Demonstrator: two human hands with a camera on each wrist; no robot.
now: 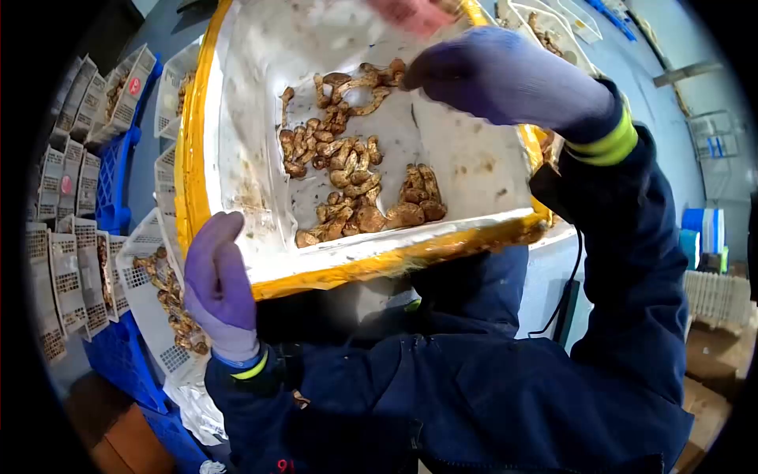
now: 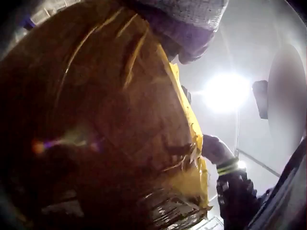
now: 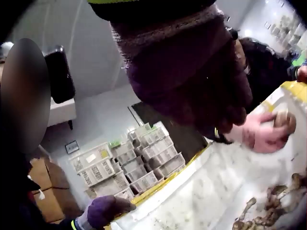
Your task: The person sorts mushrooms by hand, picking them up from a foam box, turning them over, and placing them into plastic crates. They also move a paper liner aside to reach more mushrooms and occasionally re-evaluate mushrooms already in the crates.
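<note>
A white foam box (image 1: 466,178) edged with yellow tape is tilted in front of me, with brown mushrooms (image 1: 347,162) lying in it. My left hand (image 1: 221,288), in a purple glove, grips its near left corner, thumb over the rim. The box's taped brown outside (image 2: 110,124) fills much of the left wrist view. Over the right side of the box is my gloved right hand (image 1: 505,75), its fingers loosely bent, with nothing visible in them. Another person's hand (image 3: 264,136) reaches over the far rim and holds a mushroom (image 3: 284,120).
White plastic baskets (image 1: 71,272) stand in rows at the left, beside blue pallets (image 1: 118,178). One basket (image 1: 146,237) near my left hand holds mushrooms. More baskets (image 1: 545,16) stand at the far right. Cardboard boxes (image 1: 714,347) are at the right edge.
</note>
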